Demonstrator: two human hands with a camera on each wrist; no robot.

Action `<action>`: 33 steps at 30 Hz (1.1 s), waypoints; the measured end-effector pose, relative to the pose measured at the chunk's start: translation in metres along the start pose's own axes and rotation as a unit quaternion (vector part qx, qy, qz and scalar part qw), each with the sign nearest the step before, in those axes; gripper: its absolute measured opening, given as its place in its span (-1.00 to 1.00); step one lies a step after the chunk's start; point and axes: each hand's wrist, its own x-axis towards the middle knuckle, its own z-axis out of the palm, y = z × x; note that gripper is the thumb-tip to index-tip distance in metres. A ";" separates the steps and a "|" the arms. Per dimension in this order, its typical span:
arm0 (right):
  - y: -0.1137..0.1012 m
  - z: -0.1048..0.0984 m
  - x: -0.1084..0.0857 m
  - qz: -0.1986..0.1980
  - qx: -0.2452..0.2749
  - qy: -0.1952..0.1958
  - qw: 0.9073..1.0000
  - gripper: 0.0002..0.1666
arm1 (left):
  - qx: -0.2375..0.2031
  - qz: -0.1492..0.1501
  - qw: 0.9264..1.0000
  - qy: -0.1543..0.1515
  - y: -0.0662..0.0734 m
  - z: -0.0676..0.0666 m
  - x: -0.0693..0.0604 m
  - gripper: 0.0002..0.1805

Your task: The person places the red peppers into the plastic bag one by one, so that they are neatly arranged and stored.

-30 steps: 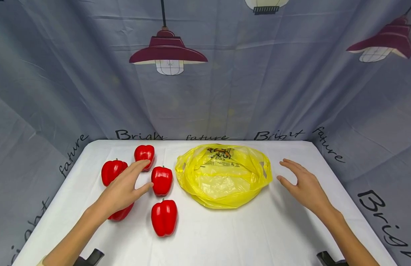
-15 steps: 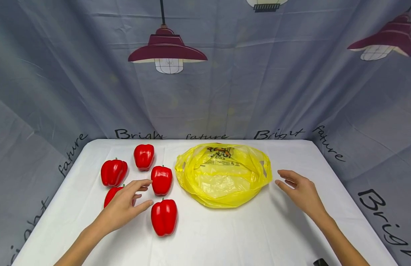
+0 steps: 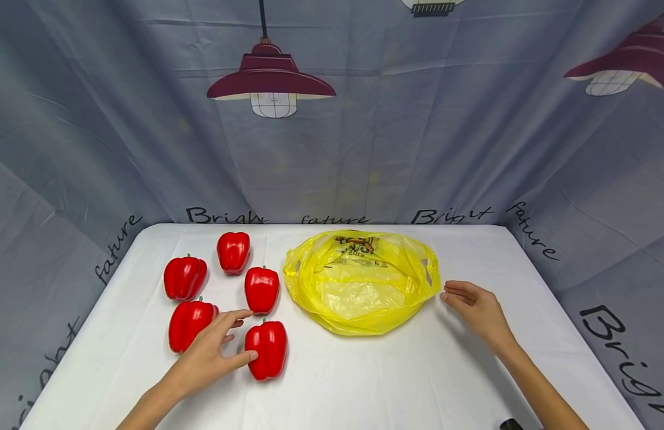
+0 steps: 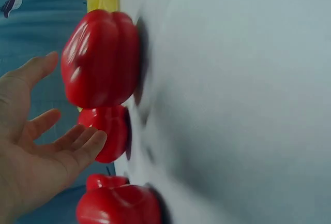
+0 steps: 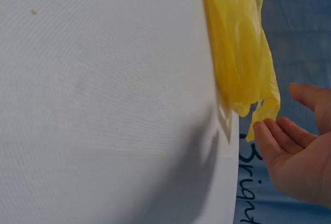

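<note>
Beside the nearest red bell pepper (image 3: 267,350) is my left hand (image 3: 205,357), thumb and fingers spread at its left side; the left wrist view shows a gap between this hand (image 4: 39,146) and that pepper (image 4: 102,61). A yellow plastic bag (image 3: 364,280) lies with its mouth spread at the table's middle. Close to the bag's right handle, my right hand (image 3: 479,313) has its fingers extended. In the right wrist view the fingertips of this hand (image 5: 300,151) are at the edge of the bag (image 5: 238,43); whether they touch it I cannot tell.
Other red peppers stand on the left of the white table (image 3: 396,382): one at the back (image 3: 233,252), one at far left (image 3: 184,278), one beside the bag (image 3: 261,291) and one by my left hand (image 3: 188,325). A grey printed curtain (image 3: 332,155) surrounds the table.
My left hand has moved toward the front and slightly right, from above the peppers to the nearest one. My right hand has lowered toward the bag's right handle, its fingers and thumb closer together.
</note>
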 end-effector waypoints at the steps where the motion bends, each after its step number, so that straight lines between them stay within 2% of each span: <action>1: 0.001 0.001 0.001 0.007 0.005 -0.004 1.000 -0.36 | -0.005 -0.001 1.000 -0.001 -0.001 0.002 0.000 -0.17; 9: 0.006 0.005 0.006 0.043 0.034 -0.030 0.998 -0.24 | -0.033 -0.010 0.999 0.005 -0.005 0.009 -0.003 -0.17; 16: 0.007 0.010 0.010 0.065 0.047 -0.039 0.996 -0.21 | -0.056 -0.042 0.998 0.003 -0.006 0.015 -0.002 -0.17; 23: 0.004 0.014 0.013 0.073 0.058 -0.049 0.994 -0.22 | -0.088 -0.046 0.995 -0.010 -0.009 0.018 -0.003 -0.19; 29: 0.004 0.017 0.017 0.083 0.059 -0.054 0.993 -0.21 | -0.127 -0.053 0.990 -0.033 -0.011 0.018 -0.003 -0.23; 33: 0.005 0.019 0.019 0.085 0.074 -0.055 0.992 -0.23 | -0.153 -0.052 0.986 -0.034 -0.013 0.019 -0.004 -0.25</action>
